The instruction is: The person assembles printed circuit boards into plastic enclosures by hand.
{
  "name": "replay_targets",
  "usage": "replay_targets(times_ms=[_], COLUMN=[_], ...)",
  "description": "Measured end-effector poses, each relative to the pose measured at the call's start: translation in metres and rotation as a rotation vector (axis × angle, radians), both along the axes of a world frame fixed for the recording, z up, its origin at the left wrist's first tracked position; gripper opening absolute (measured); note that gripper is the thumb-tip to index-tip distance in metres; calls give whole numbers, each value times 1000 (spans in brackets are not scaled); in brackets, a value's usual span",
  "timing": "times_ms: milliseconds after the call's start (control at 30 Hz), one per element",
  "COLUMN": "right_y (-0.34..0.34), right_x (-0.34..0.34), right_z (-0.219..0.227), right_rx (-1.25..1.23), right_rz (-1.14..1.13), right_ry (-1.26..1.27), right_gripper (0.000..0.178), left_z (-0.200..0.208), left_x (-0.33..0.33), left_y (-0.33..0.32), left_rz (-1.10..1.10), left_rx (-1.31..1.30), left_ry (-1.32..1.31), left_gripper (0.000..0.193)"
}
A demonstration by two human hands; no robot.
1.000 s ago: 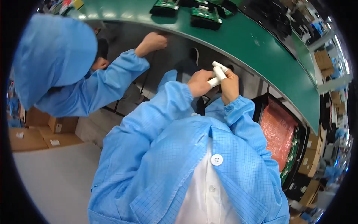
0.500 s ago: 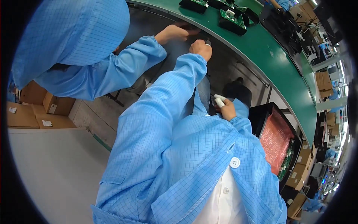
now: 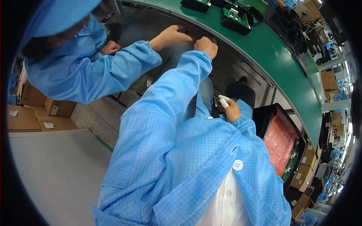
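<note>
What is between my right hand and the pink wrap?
In the head view, blue cloth and the black tray's wall separate the right hand from the pink wrap.

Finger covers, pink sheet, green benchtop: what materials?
Finger covers on the right hand: matte white, rubber or fabric, can't tell.
Pink sheet: probably plastic bubble film; shiny, crinkled highlights.
Green benchtop: perhaps rubber mat or laminate; smooth, even colour, faint sheen.

White finger coverings (image 3: 224, 103) are worn on fingers of the right hand (image 3: 233, 112), right of the scene's centre. Pale, smooth and round-tipped, they lie close together and point toward the far left. Anything within the left hand (image 3: 206, 47), farther off and to the left, is hidden by its curled fingers.
</note>
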State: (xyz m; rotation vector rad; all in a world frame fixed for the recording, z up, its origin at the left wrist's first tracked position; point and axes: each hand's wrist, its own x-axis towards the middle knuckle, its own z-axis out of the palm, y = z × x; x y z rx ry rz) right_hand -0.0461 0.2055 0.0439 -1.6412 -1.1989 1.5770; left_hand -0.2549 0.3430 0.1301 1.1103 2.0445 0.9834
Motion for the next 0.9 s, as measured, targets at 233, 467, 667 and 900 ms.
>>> replay_targets(times_ms=[233,467,667,900], right_y=[3,9,11,26], right_x=[1,18,21,30], right_z=[-3,-24,-29,-43], right_rx=[23,44,20,-81], right_rz=[-15,-26,3,-23], right_ry=[48,143,167,212], right_gripper=[26,30,27,27], left_z=[-15,-23,-30,-32], left_x=[-2,-13,-12,-20], left_y=[34,37,33,38], left_rz=[-45,143,178,243], left_rx=[55,49,294,335], left_ry=[64,40,303,206], left_gripper=[32,19,17,30])
